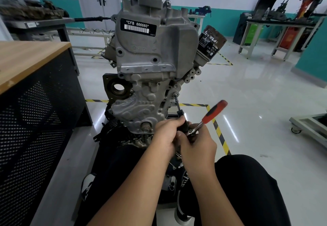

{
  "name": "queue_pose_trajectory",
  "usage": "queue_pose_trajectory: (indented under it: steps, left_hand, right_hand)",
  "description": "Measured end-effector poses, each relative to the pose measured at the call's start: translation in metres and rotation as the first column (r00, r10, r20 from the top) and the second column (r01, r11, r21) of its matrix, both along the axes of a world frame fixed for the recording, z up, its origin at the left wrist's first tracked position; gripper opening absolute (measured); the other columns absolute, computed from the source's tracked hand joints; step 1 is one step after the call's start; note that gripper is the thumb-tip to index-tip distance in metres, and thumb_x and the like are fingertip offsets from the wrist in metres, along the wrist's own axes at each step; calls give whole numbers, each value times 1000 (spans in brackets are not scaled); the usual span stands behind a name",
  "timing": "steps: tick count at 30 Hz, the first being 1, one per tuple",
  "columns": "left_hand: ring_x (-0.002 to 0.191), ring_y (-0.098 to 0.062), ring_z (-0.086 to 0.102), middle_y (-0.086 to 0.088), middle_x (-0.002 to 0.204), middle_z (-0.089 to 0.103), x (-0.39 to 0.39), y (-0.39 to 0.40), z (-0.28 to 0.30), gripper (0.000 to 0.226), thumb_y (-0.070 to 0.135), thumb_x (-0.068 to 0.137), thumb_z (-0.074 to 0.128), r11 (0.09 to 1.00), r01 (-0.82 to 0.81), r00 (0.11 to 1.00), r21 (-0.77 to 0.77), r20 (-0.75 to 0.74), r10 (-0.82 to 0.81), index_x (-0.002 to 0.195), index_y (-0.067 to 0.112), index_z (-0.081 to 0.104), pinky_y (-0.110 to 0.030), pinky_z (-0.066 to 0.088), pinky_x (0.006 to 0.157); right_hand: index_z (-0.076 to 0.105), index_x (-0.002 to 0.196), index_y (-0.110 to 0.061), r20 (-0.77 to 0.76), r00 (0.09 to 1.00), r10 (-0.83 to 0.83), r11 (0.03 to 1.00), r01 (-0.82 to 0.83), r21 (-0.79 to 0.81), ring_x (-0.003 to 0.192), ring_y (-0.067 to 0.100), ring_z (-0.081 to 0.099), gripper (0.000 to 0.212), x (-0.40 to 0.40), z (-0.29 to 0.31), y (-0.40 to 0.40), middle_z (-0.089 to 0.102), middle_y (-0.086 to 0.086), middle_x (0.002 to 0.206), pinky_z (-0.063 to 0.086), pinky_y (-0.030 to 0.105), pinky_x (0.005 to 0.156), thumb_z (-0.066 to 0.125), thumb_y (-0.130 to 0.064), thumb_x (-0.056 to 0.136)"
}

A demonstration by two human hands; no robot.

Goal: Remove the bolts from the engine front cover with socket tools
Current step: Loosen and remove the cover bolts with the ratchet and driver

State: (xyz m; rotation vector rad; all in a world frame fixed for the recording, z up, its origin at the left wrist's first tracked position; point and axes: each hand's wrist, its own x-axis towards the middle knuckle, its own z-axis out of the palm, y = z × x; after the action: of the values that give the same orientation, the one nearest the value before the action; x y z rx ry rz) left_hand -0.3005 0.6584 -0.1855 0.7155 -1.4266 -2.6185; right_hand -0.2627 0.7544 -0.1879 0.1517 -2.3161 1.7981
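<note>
The engine stands upright on the glossy floor, its grey front cover facing the seated person. Both hands meet just below the cover's lower right corner. The left hand is curled round a black socket piece. From there a thin extension bar runs up to a bolt on the cover's right edge. The right hand grips the ratchet near its chrome head, the red handle angling up and right. Exactly how the fingers sit on the head is hard to make out. A black oil filter juts from the engine's right side. A wood-topped bench stands to the left.
</note>
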Motion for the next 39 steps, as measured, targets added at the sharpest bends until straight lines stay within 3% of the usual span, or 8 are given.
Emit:
queue_pose_trajectory:
  steps: [3,8,14,20,27,33,36,39]
  left_hand:
    - [93,-35,72,-19,107,75,2,-3,1,31,22,88,71,999,41,999,29,31,-42,105,-4,73,-47,60,86]
    - [63,-21,70,-8,88,77,6,-5,2,26,28,97,57,977,161,982,138,75,-173,95,8,73,-21,49,46]
    - [78,-32,71,-19,87,74,2,0,-3,16,14,89,73,998,47,999,35,25,-48,89,-2,73,-51,60,87]
    - [74,-21,73,-9,88,76,2,-6,-3,19,25,95,66,978,158,985,134,49,-166,88,8,71,-32,53,67]
    - [67,-29,70,-19,82,74,1,1,-3,13,10,89,72,997,35,999,69,10,-36,83,-2,72,-47,61,76]
    - [67,-20,69,-9,84,75,5,-3,-1,33,30,97,58,976,163,982,145,77,-175,86,6,78,-25,53,54]
    - [68,-26,69,-14,83,74,4,1,-1,22,15,98,59,993,63,997,104,37,-68,88,2,73,-33,58,61]
    - [68,-30,70,-19,85,74,3,3,3,16,11,93,65,997,3,1000,75,30,-5,96,-3,72,-39,60,63]
  right_hand:
    - [60,94,-40,15,1000,11,1000,-10,-27,66,2,70,28,1,0,-2,72,-7,78,55,17,54,80,-21,88]
    - [65,106,4,399,867,298,781,18,-624,43,20,51,25,-3,3,2,68,16,71,42,29,41,67,-20,99]
    - [63,96,-27,152,988,-2,1000,3,-7,61,14,71,24,-5,-2,6,75,0,76,57,31,58,84,-24,84]
    - [70,98,-4,458,782,424,633,106,-767,41,13,46,16,-1,6,-2,67,15,68,40,25,38,69,-20,97]
    - [67,83,-17,155,986,-56,997,46,65,51,6,65,20,-4,-6,0,71,-2,65,48,16,47,82,-29,85]
    - [71,103,-9,484,740,468,574,161,-803,39,10,46,17,-1,4,-3,65,10,63,38,22,38,66,-25,99]
    - [68,88,-8,400,906,137,951,-7,-309,41,8,54,19,-5,0,3,67,2,62,40,18,41,74,-25,94]
    - [64,78,-21,101,995,-24,987,7,162,53,1,63,20,-6,-5,2,68,-5,63,42,11,49,78,-31,87]
